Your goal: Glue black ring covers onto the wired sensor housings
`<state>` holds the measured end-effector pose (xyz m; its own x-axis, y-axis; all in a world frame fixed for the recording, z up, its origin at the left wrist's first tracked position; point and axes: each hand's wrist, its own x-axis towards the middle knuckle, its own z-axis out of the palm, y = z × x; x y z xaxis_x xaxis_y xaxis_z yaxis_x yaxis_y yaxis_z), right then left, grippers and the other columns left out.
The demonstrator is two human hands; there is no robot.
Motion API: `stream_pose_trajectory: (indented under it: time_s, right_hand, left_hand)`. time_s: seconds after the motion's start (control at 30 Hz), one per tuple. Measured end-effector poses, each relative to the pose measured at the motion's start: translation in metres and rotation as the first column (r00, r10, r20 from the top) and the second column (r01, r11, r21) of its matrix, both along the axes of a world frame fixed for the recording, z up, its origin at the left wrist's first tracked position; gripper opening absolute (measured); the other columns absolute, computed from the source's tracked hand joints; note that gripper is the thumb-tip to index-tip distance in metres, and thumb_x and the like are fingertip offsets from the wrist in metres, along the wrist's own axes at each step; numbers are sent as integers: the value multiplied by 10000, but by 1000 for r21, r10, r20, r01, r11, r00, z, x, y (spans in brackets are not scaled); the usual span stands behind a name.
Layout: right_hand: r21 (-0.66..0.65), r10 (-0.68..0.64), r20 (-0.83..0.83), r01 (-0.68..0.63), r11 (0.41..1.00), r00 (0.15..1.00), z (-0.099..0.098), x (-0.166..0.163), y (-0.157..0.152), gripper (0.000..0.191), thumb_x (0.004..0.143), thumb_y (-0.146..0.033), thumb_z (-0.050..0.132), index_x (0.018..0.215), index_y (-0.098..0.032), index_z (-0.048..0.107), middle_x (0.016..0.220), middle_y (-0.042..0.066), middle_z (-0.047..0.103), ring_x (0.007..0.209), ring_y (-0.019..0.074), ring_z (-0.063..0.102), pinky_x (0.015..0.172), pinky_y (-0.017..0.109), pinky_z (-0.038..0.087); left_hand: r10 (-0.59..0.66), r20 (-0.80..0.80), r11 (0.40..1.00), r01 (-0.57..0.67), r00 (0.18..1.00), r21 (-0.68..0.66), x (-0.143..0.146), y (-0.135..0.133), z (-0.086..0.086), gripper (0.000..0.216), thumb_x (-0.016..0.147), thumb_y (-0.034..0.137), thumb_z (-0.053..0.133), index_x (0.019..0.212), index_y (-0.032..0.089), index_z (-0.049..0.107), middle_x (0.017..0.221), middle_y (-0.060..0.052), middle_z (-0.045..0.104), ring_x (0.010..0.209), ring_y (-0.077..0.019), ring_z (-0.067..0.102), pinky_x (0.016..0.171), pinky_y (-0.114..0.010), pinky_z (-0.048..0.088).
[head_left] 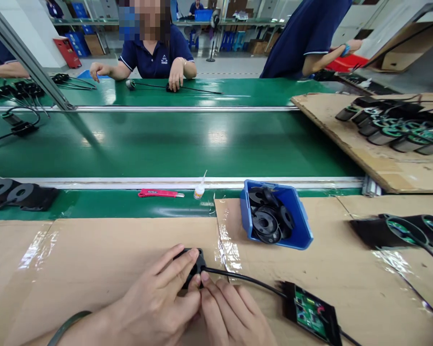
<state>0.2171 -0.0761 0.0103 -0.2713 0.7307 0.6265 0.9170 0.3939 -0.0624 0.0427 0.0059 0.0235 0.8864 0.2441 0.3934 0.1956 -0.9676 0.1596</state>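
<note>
My left hand (pixel 162 293) grips a small black plastic part (pixel 199 262) on the cardboard, its fingers laid over the top. Close beside it, my right hand (pixel 231 307) pinches at the part's near right side, where a black cable (pixel 245 277) comes out. What exactly the right fingertips hold is partly hidden. To the right, the cable runs to a black housing with an exposed green circuit board (pixel 312 312). Beyond my hands stands a blue bin (pixel 303 226) holding several round black plastic covers (pixel 267 221).
A red utility knife (pixel 159 193) and a small glue bottle (pixel 199 190) lie near the rail. Black housings (pixel 397 230) rest at right, others (pixel 21 194) at left. Cylindrical parts (pixel 382 129) sit on a raised cardboard sheet. Across the green conveyor (pixel 159 144), a person (pixel 159 53) handles a cable.
</note>
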Motion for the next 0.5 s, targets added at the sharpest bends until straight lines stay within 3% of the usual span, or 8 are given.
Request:
stream_pose_trajectory:
  time_s: [0.1,0.17,0.2,0.27,0.3,0.33,0.4,0.5]
  right_hand:
    - [33,-2,66,-1,999,998,3,-5,2,465,981,9,268,835,-110,692,787,105,752,682,167,638,677,322,407]
    - [62,-3,107,-3,998,994,2,-9,3,480,971,21,263,823,-107,701,772,112,750,672,168,631,654,323,395]
    - [75,-11,116,2,997,993,2,-11,3,484,966,27,264,823,-104,707,765,112,749,663,169,630,648,326,393]
    - [88,-24,126,13,996,992,0,-15,2,480,961,32,272,850,-87,724,762,113,749,655,172,637,643,330,402]
    - [90,-30,134,18,996,991,-1,-16,1,474,959,33,279,863,-76,730,762,115,748,653,173,643,640,331,410]
    - [93,-33,147,19,995,989,-2,-17,1,465,956,34,288,870,-68,734,760,116,747,648,174,647,632,331,418]
    - [99,-38,174,21,995,984,-5,-18,0,450,949,36,312,865,-77,739,752,109,743,624,170,643,591,326,421]
    - [114,-48,170,29,993,984,-10,-19,-1,432,931,57,360,833,-127,738,738,75,741,602,163,642,528,311,414]
  left_hand:
    - [2,106,980,19,994,-200,-2,11,-4,288,871,143,493,1132,121,613,1174,-203,715,1229,-312,614,1151,-565,409]
    - [120,142,883,-41,982,-468,0,21,-4,260,911,140,464,1132,164,600,1126,-132,734,1124,-251,668,1109,-514,466]
    - [211,124,780,-90,970,-619,3,26,-4,233,936,159,458,1121,181,597,1111,-104,735,1077,-224,684,1055,-464,516]
    - [323,6,507,-168,946,-846,12,34,-3,196,964,246,479,1095,190,613,1087,-80,731,1005,-201,699,921,-374,579]
    - [315,-55,400,-185,947,-898,17,37,-3,207,953,288,506,1079,183,632,1079,-81,731,984,-207,700,879,-357,583]
    - [279,-99,339,-195,955,-920,22,39,-3,216,928,308,537,1051,175,655,1070,-82,730,973,-216,696,870,-356,573]
    - [213,-146,317,-210,966,-925,31,38,-4,174,889,294,564,931,171,680,1006,-69,724,951,-220,684,881,-356,543]
    - [246,-152,340,-232,957,-911,36,31,-8,175,908,298,520,854,180,639,954,-53,675,935,-210,652,838,-330,519]
